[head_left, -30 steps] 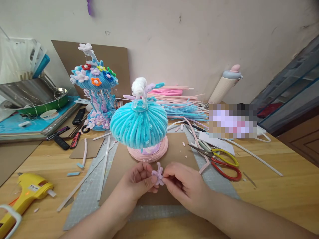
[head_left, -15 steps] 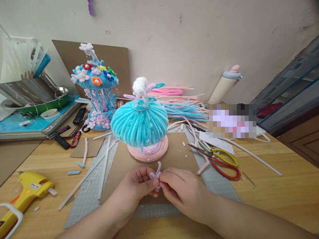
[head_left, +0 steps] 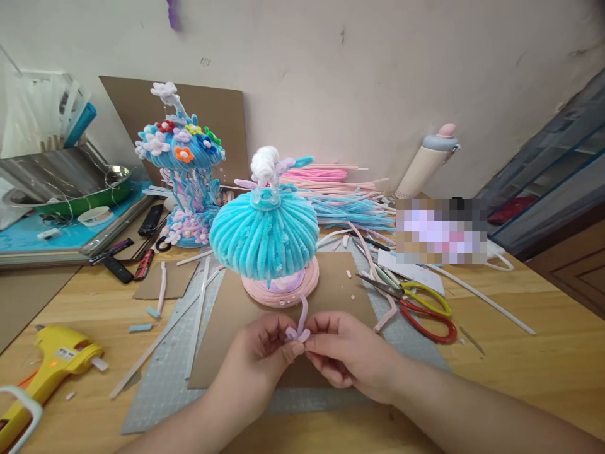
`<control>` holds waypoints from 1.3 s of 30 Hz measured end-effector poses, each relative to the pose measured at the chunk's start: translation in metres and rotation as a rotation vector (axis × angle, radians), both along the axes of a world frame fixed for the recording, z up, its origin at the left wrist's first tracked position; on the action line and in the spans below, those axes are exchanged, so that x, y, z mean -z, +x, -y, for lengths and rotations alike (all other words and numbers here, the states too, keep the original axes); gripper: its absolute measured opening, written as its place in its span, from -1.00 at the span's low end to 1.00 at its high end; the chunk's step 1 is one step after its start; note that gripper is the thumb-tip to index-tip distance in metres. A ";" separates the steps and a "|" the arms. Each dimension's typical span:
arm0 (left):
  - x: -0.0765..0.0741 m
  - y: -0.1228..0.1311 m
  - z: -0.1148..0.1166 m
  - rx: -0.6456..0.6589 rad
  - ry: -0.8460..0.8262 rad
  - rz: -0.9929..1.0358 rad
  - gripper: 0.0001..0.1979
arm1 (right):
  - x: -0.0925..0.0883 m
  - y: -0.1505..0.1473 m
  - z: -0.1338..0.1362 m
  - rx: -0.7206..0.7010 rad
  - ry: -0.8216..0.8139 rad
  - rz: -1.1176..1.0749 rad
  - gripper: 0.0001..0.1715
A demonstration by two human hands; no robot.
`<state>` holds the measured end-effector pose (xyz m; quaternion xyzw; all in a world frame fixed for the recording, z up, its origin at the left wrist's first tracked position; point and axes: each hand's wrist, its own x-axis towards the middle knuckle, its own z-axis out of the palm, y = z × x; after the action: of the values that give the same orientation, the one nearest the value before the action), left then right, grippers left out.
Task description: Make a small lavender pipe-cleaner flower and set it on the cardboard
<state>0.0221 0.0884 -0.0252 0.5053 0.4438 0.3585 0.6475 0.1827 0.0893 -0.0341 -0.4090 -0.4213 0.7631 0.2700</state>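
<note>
A lilac pipe cleaner (head_left: 304,310), bent into small loops at its lower part, is pinched between my two hands. My left hand (head_left: 265,353) grips the looped part from the left, thumb in front. From the right, the fingertips of my right hand (head_left: 345,353) press on the same loops. One free end of the pipe cleaner sticks up, curving toward the pink base (head_left: 253,293). Just beyond my hands, a turquoise pipe-cleaner dome (head_left: 265,236) rises over that base, topped by a white fuzzy figure (head_left: 265,165). Under my hands lies a cardboard sheet (head_left: 222,353).
Scissors (head_left: 425,312) with red and yellow handles lie at right. A yellow glue gun (head_left: 51,366) rests at left. Behind stand a blue flowered pipe-cleaner piece (head_left: 182,154), bundles of blue pipe cleaners (head_left: 352,209) and a bottle (head_left: 425,161). A grey cutting mat (head_left: 161,391) sits beneath the cardboard.
The fingers of my right hand have shifted from curled over the loops to a more open pinch. The pipe cleaner's free end now reaches higher, and its loops have turned.
</note>
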 end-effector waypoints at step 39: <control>0.004 -0.004 -0.003 0.035 -0.160 0.164 -0.83 | 0.000 0.003 -0.004 0.073 0.107 -0.011 -0.63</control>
<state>0.0178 0.0912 -0.0289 0.4285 0.4075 0.3506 0.7262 0.1857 0.0938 -0.0342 -0.4048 -0.4446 0.7315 0.3215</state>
